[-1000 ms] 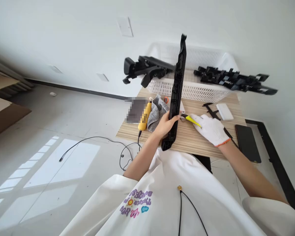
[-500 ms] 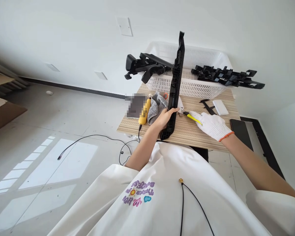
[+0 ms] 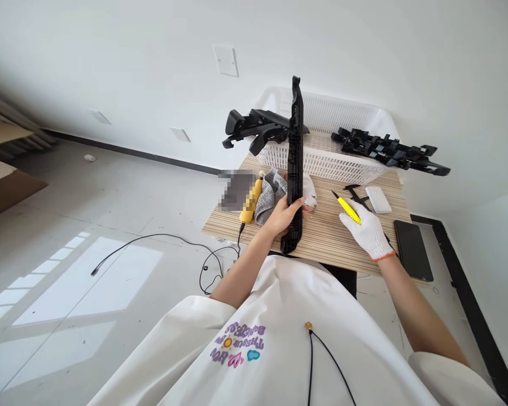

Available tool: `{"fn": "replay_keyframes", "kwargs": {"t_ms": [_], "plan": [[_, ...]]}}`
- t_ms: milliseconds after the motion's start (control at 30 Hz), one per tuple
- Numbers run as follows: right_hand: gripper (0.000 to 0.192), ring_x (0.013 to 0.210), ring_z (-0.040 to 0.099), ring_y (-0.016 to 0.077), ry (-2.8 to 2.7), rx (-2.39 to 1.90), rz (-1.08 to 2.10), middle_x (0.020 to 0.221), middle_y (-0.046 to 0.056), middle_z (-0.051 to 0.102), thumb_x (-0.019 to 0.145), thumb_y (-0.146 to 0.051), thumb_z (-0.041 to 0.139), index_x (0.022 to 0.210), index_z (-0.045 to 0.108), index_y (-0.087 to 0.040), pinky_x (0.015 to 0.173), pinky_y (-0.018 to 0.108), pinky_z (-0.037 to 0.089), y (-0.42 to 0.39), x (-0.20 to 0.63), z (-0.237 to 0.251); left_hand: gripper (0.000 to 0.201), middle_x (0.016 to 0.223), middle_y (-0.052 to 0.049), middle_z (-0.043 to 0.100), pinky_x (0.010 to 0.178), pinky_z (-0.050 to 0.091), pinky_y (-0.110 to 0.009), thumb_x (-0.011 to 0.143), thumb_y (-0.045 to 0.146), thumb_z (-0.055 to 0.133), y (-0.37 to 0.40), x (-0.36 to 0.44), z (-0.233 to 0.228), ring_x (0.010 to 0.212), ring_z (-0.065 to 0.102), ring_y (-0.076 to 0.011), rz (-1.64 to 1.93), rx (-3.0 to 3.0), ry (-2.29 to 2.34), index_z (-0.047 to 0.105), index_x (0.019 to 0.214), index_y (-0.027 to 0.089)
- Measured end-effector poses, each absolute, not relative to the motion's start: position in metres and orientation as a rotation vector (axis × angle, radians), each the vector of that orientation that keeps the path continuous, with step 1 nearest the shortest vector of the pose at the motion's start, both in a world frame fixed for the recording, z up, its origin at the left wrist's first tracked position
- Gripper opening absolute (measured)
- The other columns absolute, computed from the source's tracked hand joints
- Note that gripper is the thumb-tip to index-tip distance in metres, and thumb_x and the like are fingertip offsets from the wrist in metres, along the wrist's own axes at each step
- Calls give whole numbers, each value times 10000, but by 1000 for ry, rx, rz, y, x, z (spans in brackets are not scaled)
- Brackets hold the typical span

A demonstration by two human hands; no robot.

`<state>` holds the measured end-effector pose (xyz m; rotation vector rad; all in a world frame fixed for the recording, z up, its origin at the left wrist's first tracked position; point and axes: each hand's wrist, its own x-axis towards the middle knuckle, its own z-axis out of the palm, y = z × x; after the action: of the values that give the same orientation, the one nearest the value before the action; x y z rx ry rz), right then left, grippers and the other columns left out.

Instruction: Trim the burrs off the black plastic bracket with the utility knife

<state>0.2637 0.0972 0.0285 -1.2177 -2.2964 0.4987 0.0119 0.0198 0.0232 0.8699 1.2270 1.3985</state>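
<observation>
Head view: my left hand (image 3: 284,213) grips upright trim (image 3: 296,169); right hand (image 3: 366,231) holds knife (image 3: 347,208) clear; I judge trimming's next stroke needs blade back at trim's edge.

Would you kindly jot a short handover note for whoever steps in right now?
Left hand, bare: grips the long black plastic part, standing upright with its lower end at the table's near edge.
Right hand, gloved: holds the yellow knife, tip clear of the part.
Nearby: white basket with more black parts across its rim, grey cloth, phone.
Done and left: I cannot tell how much trimming is finished.
</observation>
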Motion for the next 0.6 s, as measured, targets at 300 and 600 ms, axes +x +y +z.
{"fn": "replay_keyframes", "kwargs": {"t_ms": [300, 600], "plan": [[284, 667, 562, 172, -2217, -1107, 776, 740, -4, 634, 910, -507, 593, 884, 614, -225, 689, 310, 456, 106, 230, 28, 391, 626, 112, 455, 448, 394, -223, 826, 411, 755, 15, 16, 21, 460, 461, -71, 1503, 858, 1127, 409, 910, 250], [253, 858, 686, 232, -2229, -1065, 729, 964, 66, 752, 877, -413, 555, 1012, 652, -223, 811, 355, 522, 113, 212, 24, 381, 685, 100, 390, 424, 317, -198, 818, 372, 764, 16, 19, 20, 497, 396, -48, 1494, 771, 1109, 411, 879, 245]]}}
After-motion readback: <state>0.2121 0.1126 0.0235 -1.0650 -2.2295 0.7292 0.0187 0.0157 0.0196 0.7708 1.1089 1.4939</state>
